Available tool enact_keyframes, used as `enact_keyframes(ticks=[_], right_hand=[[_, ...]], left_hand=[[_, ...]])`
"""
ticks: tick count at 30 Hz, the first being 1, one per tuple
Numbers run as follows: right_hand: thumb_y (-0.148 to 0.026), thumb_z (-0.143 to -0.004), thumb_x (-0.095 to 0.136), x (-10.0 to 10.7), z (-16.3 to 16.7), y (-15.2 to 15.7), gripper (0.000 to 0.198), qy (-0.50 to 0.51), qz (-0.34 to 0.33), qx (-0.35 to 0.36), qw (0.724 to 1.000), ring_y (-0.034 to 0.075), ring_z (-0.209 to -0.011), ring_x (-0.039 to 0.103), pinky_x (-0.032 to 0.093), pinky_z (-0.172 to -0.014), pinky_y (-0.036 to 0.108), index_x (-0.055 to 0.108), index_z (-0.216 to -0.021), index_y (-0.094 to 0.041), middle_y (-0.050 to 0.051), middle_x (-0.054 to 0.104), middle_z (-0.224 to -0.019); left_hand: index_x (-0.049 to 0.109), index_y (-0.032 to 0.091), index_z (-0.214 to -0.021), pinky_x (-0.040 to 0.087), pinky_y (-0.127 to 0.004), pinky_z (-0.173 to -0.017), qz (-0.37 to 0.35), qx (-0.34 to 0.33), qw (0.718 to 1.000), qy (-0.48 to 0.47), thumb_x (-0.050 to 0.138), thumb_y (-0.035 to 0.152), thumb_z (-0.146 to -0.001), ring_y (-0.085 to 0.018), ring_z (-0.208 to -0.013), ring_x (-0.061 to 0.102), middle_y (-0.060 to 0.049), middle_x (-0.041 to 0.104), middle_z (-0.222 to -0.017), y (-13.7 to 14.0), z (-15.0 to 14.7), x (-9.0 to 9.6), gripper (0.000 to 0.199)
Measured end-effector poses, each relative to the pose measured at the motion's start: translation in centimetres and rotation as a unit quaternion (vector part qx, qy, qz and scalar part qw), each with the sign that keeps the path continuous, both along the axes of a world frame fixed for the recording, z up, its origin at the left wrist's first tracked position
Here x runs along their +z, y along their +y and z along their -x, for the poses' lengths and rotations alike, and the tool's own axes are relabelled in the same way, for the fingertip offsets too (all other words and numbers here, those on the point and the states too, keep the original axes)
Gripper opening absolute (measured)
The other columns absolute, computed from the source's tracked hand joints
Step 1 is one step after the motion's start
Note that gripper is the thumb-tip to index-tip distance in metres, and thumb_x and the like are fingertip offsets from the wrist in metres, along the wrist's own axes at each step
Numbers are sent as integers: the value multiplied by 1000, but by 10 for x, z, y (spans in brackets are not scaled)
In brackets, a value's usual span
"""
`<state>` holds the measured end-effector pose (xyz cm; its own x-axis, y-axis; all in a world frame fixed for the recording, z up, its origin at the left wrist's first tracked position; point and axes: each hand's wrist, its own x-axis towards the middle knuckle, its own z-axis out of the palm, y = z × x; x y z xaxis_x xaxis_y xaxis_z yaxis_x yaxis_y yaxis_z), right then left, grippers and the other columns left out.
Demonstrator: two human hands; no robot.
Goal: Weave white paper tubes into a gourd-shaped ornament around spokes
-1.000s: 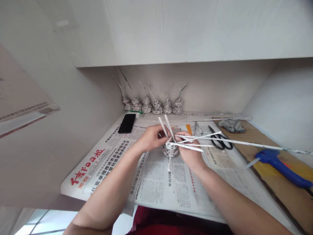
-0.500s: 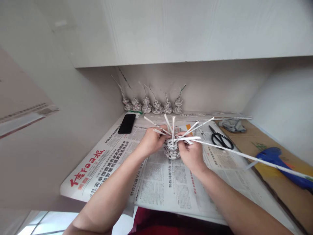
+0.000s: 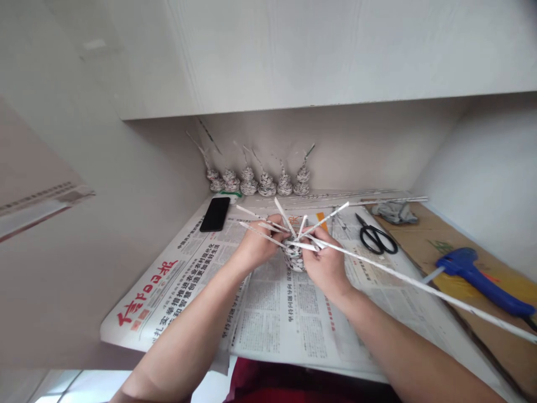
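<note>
A small round woven paper piece is between my two hands, above the newspaper, with several rolled paper strips fanning out of its top. My left hand is closed on its left side, thumb and fingers at the base of the strips. My right hand is closed on its right side, its thumb in front by the rim. One long paper strip runs from the rim past my right hand to the right edge of the view. Fingers behind the piece are partly hidden.
Newspaper covers the table. Several woven paper gourds line the back wall; a phone lies left. Scissors, a grey cloth and a blue glue gun on cardboard lie right. An overhanging white panel is above.
The fanned strips have shifted around the rim, with more now pointing left. The long strip's outer end has swung lower towards me. Both hands still grip the woven piece.
</note>
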<state>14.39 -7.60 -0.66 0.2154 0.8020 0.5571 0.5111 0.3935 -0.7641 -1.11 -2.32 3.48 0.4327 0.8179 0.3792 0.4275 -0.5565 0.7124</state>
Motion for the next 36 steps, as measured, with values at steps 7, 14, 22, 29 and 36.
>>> enact_keyframes(ticks=[7,14,22,29,36], right_hand=[[-30,-84,56,-2,2,-1,10,66,32,37,997,15,-59,58,45,-53,24,62,-86,-23,0,65,-73],[-34,-86,56,-3,2,1,13,124,52,78,988,16,-63,62,49,-58,26,61,-87,-22,1,66,-76],[-33,-84,59,2,1,0,11,134,75,85,984,14,-56,59,46,-53,24,60,-82,-22,-1,63,-69],[-31,-85,58,0,-1,0,9,104,72,88,988,15,-58,59,46,-55,25,60,-83,-23,-1,62,-68],[-31,-86,57,1,-3,-1,11,92,86,104,987,14,-57,58,44,-53,24,57,-79,-23,-2,61,-65]], left_hand=[[68,14,-76,48,-24,-63,105,-39,988,-105,73,21,-68,-15,-67,62,-4,70,-73,5,-2,-6,12],[70,16,-72,49,-24,-63,132,-62,981,-125,71,23,-71,-14,-64,62,-2,70,-70,13,2,-13,7],[67,15,-70,46,-22,-63,92,-61,989,-98,66,21,-73,-13,-66,59,-1,67,-69,9,0,-7,7],[60,14,-68,46,-22,-59,119,-46,985,-114,68,25,-72,-12,-63,57,-1,64,-68,12,1,-13,14],[68,13,-75,50,-25,-66,138,-65,982,-108,68,21,-70,-14,-67,63,-4,70,-74,12,3,-5,10]])
